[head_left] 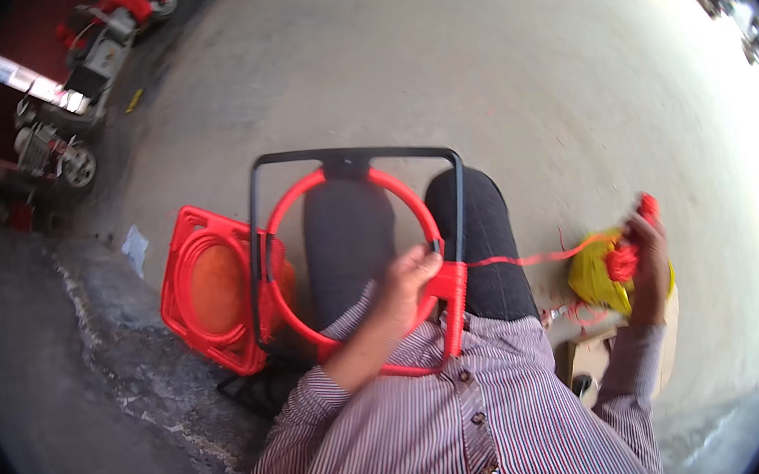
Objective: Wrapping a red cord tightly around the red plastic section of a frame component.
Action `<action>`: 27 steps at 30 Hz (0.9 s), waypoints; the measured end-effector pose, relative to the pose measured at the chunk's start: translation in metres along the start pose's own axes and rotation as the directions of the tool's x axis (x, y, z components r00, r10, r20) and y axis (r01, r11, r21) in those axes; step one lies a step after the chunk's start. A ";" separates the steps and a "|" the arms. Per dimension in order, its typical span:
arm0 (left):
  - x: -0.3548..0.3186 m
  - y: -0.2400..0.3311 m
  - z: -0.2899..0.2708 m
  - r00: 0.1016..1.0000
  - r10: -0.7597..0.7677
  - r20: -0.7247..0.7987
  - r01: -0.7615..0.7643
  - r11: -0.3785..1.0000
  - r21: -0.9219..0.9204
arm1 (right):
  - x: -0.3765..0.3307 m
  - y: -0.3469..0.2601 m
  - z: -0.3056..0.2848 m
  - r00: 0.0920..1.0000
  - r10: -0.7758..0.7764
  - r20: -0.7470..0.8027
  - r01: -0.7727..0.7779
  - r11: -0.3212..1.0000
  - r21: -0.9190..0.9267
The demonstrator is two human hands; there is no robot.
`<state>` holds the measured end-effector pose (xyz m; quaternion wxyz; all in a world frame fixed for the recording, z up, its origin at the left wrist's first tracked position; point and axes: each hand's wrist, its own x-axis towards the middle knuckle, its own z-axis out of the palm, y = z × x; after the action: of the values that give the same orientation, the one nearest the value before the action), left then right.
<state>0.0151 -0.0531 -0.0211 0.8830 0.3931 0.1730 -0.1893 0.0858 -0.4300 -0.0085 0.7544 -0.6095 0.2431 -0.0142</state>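
From where I stand, the seated person has a squarish black-and-red frame with a round red hoop inside it, the ring frame [299,180], held up over the lap. The left hand [394,302] is closed on the hoop's right side, thumb uppermost, close to where a red ribbon [539,259] meets the frame. The right hand [648,255] is out to the right, well apart from the left, fingers wrapped round a crumpled red ribbon bundle [623,263].

The relation that counts is this stretch between the hands: the ribbon's long axis runs crosswise, almost level, from the frame's right edge over the right thigh toward the bundle. The left hand is nearer its frame end, the right hand its bundle end.

Below the right hand sits a yellow bag [595,281], with a cardboard box [669,350] just behind it, nearer the person. By the left knee lies a set of red frames [185,304] around an orange disc [217,291]; whether they are stacked or one piece, I can't tell.

Underneath is a bare grey concrete floor [362,72], with a pale scrap [135,248] off to the left. Wheeled machinery [102,58] stands at the far left, and bright light floods the right side of the room
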 end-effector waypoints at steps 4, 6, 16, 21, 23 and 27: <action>0.012 -0.017 0.006 0.997 -0.052 0.060 0.056 0.996 -0.074 | 0.060 0.022 -0.227 0.849 -0.193 -0.491 0.287 0.950 0.124; 0.010 -0.022 -0.007 0.998 0.010 0.067 -0.005 0.997 -0.082 | 0.035 0.010 -0.154 0.890 -0.147 -0.432 0.275 0.928 0.251; 0.006 -0.019 0.006 0.966 -0.080 0.245 0.133 0.969 -0.207 | -0.103 0.012 0.127 0.463 0.364 0.808 0.573 0.572 -0.586; 0.000 -0.009 0.024 0.982 -0.067 0.179 0.093 0.985 -0.144 | -0.088 0.039 0.152 0.595 -0.026 0.803 0.512 0.782 -0.355; 0.007 -0.018 0.009 0.982 -0.044 0.181 0.063 0.993 -0.104 | -0.077 0.034 0.151 0.543 0.010 0.840 0.507 0.793 -0.337; 0.000 -0.010 0.005 0.996 0.066 -0.064 -0.057 0.990 0.129 | -0.081 0.015 0.158 0.770 -0.031 0.637 0.399 0.803 -0.442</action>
<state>0.0111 -0.0625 -0.0242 0.8552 0.4598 0.1786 -0.1591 0.0706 -0.2564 0.0281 0.5741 -0.7978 -0.0908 0.1604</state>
